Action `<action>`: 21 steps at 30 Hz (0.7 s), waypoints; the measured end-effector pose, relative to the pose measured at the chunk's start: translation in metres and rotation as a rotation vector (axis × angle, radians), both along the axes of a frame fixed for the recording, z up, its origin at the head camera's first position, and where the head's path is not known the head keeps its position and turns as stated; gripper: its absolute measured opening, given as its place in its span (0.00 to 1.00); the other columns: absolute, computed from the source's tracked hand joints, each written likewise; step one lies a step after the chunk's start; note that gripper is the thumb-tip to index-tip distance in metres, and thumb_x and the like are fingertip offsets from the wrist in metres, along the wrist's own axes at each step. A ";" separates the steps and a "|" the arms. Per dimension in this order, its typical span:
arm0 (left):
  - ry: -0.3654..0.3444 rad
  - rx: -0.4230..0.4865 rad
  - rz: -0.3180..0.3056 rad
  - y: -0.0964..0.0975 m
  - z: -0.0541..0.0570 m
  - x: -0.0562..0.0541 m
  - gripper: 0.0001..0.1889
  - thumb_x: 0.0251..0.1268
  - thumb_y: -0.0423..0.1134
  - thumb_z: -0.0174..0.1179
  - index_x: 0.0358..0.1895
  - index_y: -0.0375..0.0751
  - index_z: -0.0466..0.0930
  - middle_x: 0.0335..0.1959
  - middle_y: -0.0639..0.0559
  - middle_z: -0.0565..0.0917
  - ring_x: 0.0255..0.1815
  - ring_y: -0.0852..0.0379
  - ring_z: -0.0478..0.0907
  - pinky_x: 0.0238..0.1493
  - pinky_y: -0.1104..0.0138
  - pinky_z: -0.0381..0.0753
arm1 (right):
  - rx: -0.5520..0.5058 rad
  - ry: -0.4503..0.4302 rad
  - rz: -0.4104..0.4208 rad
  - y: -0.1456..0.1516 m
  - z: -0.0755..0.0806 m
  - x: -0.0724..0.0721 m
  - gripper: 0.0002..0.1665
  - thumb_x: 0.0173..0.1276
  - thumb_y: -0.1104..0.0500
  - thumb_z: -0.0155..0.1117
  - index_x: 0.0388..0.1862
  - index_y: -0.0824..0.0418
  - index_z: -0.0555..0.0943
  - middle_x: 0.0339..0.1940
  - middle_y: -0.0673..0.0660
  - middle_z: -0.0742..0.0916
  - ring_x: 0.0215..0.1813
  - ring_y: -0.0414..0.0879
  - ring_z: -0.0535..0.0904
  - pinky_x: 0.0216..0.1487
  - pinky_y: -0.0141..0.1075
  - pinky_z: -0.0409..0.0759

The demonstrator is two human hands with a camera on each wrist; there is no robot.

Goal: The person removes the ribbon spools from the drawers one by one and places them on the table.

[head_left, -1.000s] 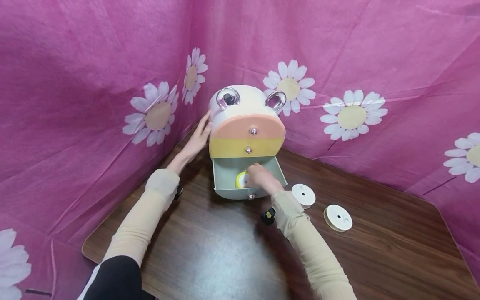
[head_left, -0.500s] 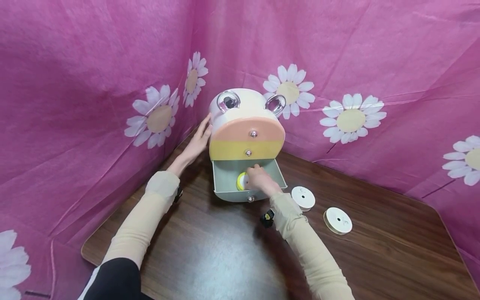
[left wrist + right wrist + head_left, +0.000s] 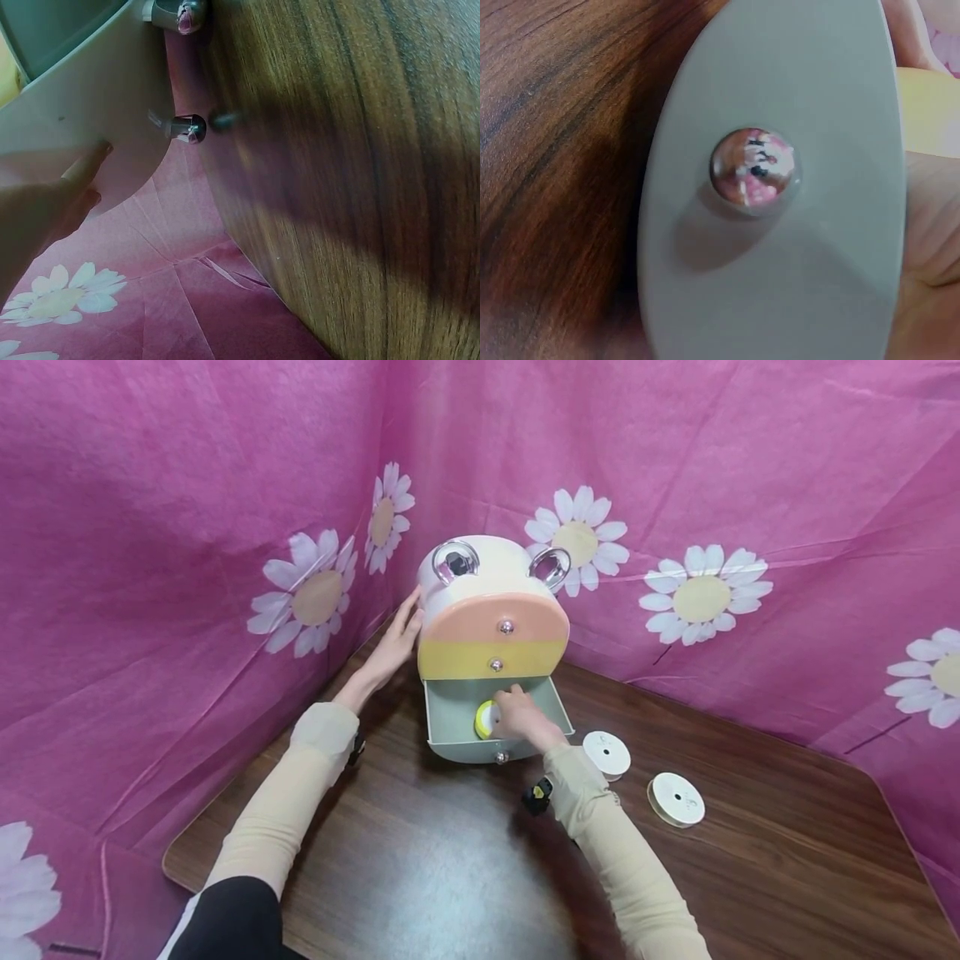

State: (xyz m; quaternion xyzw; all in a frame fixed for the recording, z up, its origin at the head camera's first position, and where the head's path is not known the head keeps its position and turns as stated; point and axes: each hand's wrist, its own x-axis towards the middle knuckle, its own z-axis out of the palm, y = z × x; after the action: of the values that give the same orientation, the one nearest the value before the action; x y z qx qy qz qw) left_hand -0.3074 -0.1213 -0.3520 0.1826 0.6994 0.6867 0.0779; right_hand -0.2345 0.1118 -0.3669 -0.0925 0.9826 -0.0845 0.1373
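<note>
A frog-shaped drawer cabinet [image 3: 495, 643] stands on the table with its bottom grey-green drawer [image 3: 450, 693] pulled out. My left hand [image 3: 395, 647] rests with extended fingers against the cabinet's left side; fingers [image 3: 86, 169] touch the white wall in the left wrist view. Inside the drawer, my right hand [image 3: 520, 717] grips a yellow-rimmed ribbon spool [image 3: 485, 720] with a white face. The hand covers the spool's right side, and its fingertips are partly hidden. The drawer's front and silver knob [image 3: 754, 169] fill much of the right wrist view.
Two white ribbon spools lie on the table right of the drawer, one nearer [image 3: 607, 753] and one farther right [image 3: 677, 799]. Pink daisy-print cloth [image 3: 480, 443] hangs behind and to the left. The wooden table [image 3: 427, 860] extends in front.
The yellow-rimmed spool has shifted slightly to the right in the drawer, with my right hand at it. My left hand stays on the cabinet's side, and the drawer remains out.
</note>
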 end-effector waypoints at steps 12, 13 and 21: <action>0.037 -0.003 0.012 -0.001 0.005 0.006 0.32 0.82 0.42 0.36 0.82 0.49 0.34 0.84 0.49 0.38 0.84 0.46 0.37 0.79 0.42 0.49 | -0.154 0.091 -0.040 0.011 0.020 0.015 0.35 0.49 0.59 0.75 0.56 0.69 0.76 0.58 0.68 0.74 0.50 0.56 0.75 0.53 0.47 0.79; 0.038 -0.003 0.011 -0.001 0.005 0.006 0.32 0.82 0.42 0.36 0.82 0.49 0.34 0.84 0.49 0.38 0.84 0.47 0.37 0.79 0.42 0.49 | -0.166 0.097 -0.042 0.013 0.021 0.016 0.35 0.48 0.59 0.76 0.56 0.68 0.76 0.59 0.68 0.74 0.51 0.56 0.74 0.54 0.47 0.78; 0.028 0.009 -0.003 0.000 0.006 0.007 0.32 0.82 0.43 0.36 0.82 0.50 0.34 0.84 0.49 0.38 0.84 0.47 0.36 0.76 0.37 0.51 | -0.225 0.160 -0.052 0.029 0.034 0.022 0.43 0.46 0.58 0.76 0.63 0.65 0.74 0.65 0.68 0.72 0.61 0.61 0.71 0.60 0.55 0.77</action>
State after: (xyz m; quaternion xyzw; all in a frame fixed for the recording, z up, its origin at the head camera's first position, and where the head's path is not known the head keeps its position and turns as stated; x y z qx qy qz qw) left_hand -0.3007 -0.1212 -0.3463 0.1934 0.6970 0.6871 0.0681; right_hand -0.2123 0.1403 -0.3331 -0.0885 0.9768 -0.1898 0.0450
